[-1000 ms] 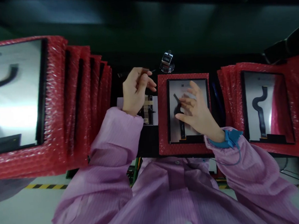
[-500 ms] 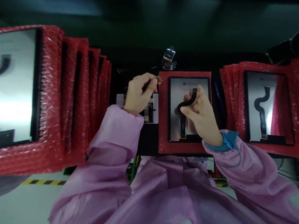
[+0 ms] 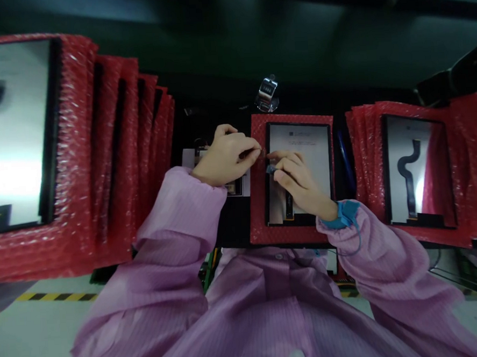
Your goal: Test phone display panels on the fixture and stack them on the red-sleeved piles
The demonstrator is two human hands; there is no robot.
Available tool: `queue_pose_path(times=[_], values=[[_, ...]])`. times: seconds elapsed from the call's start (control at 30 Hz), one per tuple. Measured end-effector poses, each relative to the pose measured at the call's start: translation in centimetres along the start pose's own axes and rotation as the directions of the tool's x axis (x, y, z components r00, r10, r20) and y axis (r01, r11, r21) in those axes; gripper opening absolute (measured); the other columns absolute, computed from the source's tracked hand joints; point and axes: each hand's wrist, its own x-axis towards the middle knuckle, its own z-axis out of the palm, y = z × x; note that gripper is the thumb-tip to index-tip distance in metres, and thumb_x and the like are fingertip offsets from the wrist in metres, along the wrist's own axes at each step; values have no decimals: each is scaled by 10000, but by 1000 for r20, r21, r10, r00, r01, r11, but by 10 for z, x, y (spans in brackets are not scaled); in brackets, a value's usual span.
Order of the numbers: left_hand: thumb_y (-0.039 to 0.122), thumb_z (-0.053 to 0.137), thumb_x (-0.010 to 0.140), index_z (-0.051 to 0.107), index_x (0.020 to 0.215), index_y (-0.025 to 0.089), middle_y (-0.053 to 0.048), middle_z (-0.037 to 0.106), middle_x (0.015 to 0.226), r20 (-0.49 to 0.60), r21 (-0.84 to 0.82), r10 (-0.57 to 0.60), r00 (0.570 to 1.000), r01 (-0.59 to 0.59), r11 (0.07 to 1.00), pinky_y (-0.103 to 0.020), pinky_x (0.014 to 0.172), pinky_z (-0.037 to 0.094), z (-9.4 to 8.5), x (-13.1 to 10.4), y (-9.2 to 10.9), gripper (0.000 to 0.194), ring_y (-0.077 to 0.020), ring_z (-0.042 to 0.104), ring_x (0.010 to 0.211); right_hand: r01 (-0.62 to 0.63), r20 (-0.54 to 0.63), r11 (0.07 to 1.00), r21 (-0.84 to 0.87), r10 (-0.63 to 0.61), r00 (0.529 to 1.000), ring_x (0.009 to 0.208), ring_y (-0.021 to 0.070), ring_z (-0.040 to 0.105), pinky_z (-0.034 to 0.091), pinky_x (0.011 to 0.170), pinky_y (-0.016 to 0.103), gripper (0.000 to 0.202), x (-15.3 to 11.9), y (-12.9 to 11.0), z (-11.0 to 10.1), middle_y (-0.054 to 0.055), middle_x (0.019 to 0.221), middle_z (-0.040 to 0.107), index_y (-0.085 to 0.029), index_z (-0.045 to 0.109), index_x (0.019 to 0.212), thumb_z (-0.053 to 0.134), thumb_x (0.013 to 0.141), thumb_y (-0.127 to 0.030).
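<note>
A display panel (image 3: 313, 152) with a silvery back lies on a red bubble-wrap pouch (image 3: 260, 220) in front of me. Its black flex cable (image 3: 289, 205) rises from the lower edge, partly covered by my right hand. My right hand (image 3: 303, 185) is closed on the cable's upper part, bending the end toward the left edge of the panel. Facing it, my left hand (image 3: 233, 156) pinches a thin orange-brown flex connector (image 3: 263, 153), mostly hidden by the fingertips. Both hands' fingertips nearly meet; whether the two connectors touch, I cannot tell. Under my left hand is a partly covered circuit assembly (image 3: 236, 186).
Red bubble-wrap pouches (image 3: 111, 154) with panels are stacked on the left, the nearest showing a large panel (image 3: 14, 144). More pouches (image 3: 371, 165) stand on the right, with another panel (image 3: 429, 188). A metal tally counter (image 3: 267, 90) sits behind the middle pouch.
My right hand has moved left and bent the flex cable toward the panel's left edge. My left hand has come slightly right and down with its connector, closing the gap between the hands.
</note>
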Motion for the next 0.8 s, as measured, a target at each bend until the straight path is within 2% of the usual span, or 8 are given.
queue_pose_path(times=[0.1,0.2,0.5,0.8], values=[[287,474,877,666,777,233,0,676,709,55,4,18,998,-18,1000,-485,1041,350,-1,0,0,223,-198,617,741,69,19,991,-112,-67,998,1220,255,525,350,1127,503,279,7,8,-3,85,1234,646,-246,538,849,397,1032,-402],[269,487,850,672,753,229,-12,699,729,72,14,42,997,-43,999,-499,1046,342,0,-1,0,213,-213,636,789,78,10,983,-169,-77,997,1220,273,498,349,1116,520,233,12,14,-4,89,1240,642,-246,541,838,414,1010,-339],[255,499,845,687,741,220,-20,699,725,75,11,76,994,-78,997,-528,1045,353,3,-2,-1,218,-215,650,795,74,43,968,-242,-66,997,1277,286,440,351,1143,533,193,17,13,-1,99,1327,591,-242,563,868,431,996,-302],[239,517,844,678,726,233,-3,690,713,57,3,61,996,-61,998,-519,1064,342,5,-2,0,200,-208,631,796,38,33,961,-273,-30,999,1270,285,448,360,1136,527,188,17,13,0,96,1314,593,-238,569,862,439,993,-278]])
